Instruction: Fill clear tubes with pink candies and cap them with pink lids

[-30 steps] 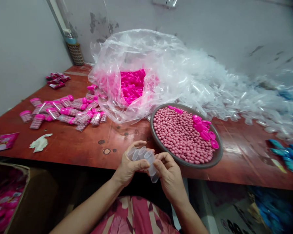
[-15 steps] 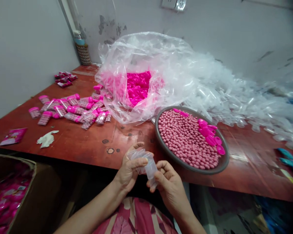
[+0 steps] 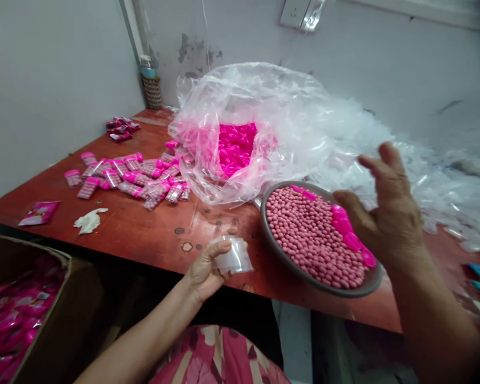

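My left hand (image 3: pixel 208 269) is closed round a few clear plastic bottles (image 3: pixel 236 257), held together over the table's front edge. My right hand (image 3: pixel 388 213) is raised over the right side of the bowl, fingers apart and nothing in them. Behind it lies a large heap of clear plastic bottles (image 3: pixel 352 128), partly hidden by the hand. The dark round bowl (image 3: pixel 274 242) is full of pink candy balls (image 3: pixel 312 234). Several bright pink scoops or caps (image 3: pixel 346 226) lie along the bowl's right side, too small to name surely.
Filled, pink-capped bottles (image 3: pixel 144 178) lie at the left. Behind is a clear bag (image 3: pixel 240 80) of pink caps (image 3: pixel 236 146). Pink sachets (image 3: pixel 40 212) and a white scrap (image 3: pixel 90 221) rest on the red table (image 3: pixel 156 242). A carton (image 3: pixel 70 298) of pink packets stands lower left.
My right hand has let go of the bottles and moved up and right, past the bowl, opening. My left hand keeps the bottles. The view has shifted slightly.
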Available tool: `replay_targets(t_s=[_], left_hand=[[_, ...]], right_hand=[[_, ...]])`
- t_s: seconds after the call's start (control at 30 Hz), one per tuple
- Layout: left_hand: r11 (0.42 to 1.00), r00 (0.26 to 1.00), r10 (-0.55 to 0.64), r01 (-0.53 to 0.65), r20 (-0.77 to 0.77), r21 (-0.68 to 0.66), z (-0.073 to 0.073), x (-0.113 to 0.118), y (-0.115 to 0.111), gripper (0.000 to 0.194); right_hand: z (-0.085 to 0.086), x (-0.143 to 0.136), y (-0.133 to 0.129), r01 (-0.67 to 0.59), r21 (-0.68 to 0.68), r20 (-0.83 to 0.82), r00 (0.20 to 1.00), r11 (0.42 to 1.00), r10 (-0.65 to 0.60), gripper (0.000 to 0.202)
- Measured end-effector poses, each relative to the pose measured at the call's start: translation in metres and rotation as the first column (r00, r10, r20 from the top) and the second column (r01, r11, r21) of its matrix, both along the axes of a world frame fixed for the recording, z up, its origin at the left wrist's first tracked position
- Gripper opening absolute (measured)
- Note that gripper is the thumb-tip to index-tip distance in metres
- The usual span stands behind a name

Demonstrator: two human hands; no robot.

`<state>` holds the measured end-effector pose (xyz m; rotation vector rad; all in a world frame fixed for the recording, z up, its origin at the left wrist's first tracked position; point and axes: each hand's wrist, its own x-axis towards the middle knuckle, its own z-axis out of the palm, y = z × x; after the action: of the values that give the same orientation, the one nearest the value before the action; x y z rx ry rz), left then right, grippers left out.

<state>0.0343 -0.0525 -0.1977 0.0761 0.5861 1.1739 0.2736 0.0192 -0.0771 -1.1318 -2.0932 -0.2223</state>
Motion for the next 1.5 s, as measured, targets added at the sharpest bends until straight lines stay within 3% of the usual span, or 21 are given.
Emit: replay_targets(t_s=[0.07, 0.13, 0.2, 0.27, 0.37, 0.47, 0.53, 0.7, 0.8, 0.9, 1.03, 1.13, 1.23, 1.37, 1.5], left_hand=[[0.994, 0.993, -0.112, 0.112, 0.041, 0.011, -0.002, 0.002, -0.003, 0.042], [0.980, 0.974, -0.198, 0.196, 0.111, 0.030, -0.003, 0.003, -0.005, 0.036], [0.970, 0.951, -0.241, 0.242, 0.194, 0.018, -0.004, 0.004, -0.009, 0.027], [0.967, 0.930, -0.241, 0.254, 0.277, -0.011, -0.003, 0.006, -0.013, 0.020], [0.967, 0.879, -0.221, 0.253, 0.422, -0.019, 0.004, 0.009, -0.019, 0.021], [0.958, 0.809, -0.259, 0.287, 0.527, 0.030, 0.014, 0.012, -0.022, 0.040], [0.955, 0.797, -0.266, 0.295, 0.542, 0.036, 0.016, 0.014, -0.022, 0.047], [0.968, 0.831, -0.182, 0.246, 0.526, -0.053, 0.009, 0.023, -0.022, 0.032], [0.955, 0.854, -0.121, 0.239, 0.507, -0.174, 0.004, 0.024, -0.026, 0.027], [0.957, 0.845, -0.118, 0.237, 0.522, -0.167, 0.004, 0.021, -0.030, 0.031], [0.963, 0.840, -0.215, 0.268, 0.498, -0.037, 0.014, 0.018, -0.029, 0.041], [0.965, 0.851, -0.240, 0.261, 0.466, 0.020, 0.025, 0.017, -0.025, 0.049], [0.950, 0.841, -0.311, 0.289, 0.442, 0.120, 0.038, 0.019, -0.018, 0.059], [0.896, 0.818, -0.439, 0.368, 0.372, 0.247, 0.057, 0.033, -0.004, 0.069], [0.778, 0.788, -0.595, 0.517, 0.156, 0.358, 0.068, 0.055, 0.012, 0.071]], right_hand=[[0.007, -0.011, 0.006, -0.307, -0.069, 0.255, 0.915, 0.949, 0.314, 0.055], [-0.001, -0.029, -0.004, -0.531, -0.307, 0.386, 0.689, 0.790, 0.613, 0.054], [-0.015, -0.047, -0.020, -0.600, -0.454, 0.426, 0.503, 0.658, 0.752, 0.049], [-0.032, -0.058, -0.032, -0.637, -0.490, 0.413, 0.431, 0.595, 0.802, 0.047], [-0.054, -0.062, -0.037, -0.644, -0.477, 0.360, 0.478, 0.599, 0.801, 0.056], [-0.068, -0.058, -0.035, -0.598, -0.481, 0.271, 0.594, 0.641, 0.757, 0.073], [-0.072, -0.058, -0.034, -0.589, -0.473, 0.246, 0.626, 0.655, 0.740, 0.080], [-0.068, -0.067, -0.041, -0.620, -0.380, 0.310, 0.613, 0.686, 0.726, 0.068], [-0.064, -0.078, -0.047, -0.650, -0.410, 0.347, 0.538, 0.640, 0.768, 0.055], [-0.065, -0.087, -0.049, -0.662, -0.462, 0.312, 0.502, 0.590, 0.807, 0.050], [-0.076, -0.091, -0.044, -0.702, -0.376, 0.109, 0.615, 0.605, 0.781, 0.056], [-0.080, -0.087, -0.039, -0.678, -0.290, 0.013, 0.702, 0.675, 0.712, 0.061], [-0.071, -0.080, -0.038, -0.633, -0.264, 0.018, 0.751, 0.728, 0.660, 0.062], [-0.050, -0.062, -0.038, -0.618, -0.274, -0.003, 0.767, 0.737, 0.641, 0.057], [-0.025, -0.020, -0.030, -0.423, -0.414, -0.116, 0.903, 0.806, 0.414, 0.043]])
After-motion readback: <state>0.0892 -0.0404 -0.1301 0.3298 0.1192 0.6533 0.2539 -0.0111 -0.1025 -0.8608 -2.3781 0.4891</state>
